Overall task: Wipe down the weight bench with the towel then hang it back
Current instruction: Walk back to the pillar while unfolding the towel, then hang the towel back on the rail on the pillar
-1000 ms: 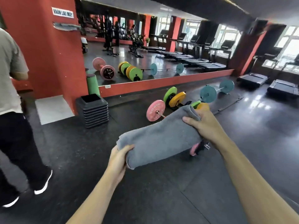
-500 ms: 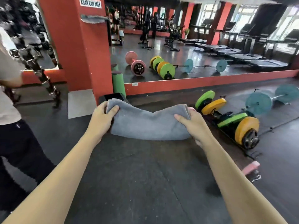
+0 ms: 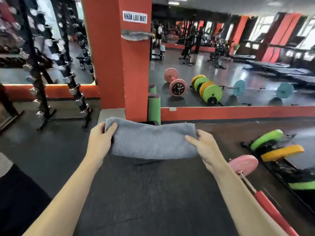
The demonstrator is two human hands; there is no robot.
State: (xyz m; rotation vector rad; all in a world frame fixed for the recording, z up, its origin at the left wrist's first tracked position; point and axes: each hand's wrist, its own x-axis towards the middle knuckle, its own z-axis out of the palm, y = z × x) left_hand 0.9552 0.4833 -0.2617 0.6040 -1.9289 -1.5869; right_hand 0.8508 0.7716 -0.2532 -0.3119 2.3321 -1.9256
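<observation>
Pinching the left end of the towel, thumb on top, is the left grip. Beyond rises the pillar with its rail, a cloth draped there. The folded towel spans level in mid-air; the right grip clasps its right end. Nothing to wipe lies within reach: wiping presumably done, hanging left.

We read one sign only: white label near the red pillar's top edge, black "KHĂN LAU MÁY".
</observation>
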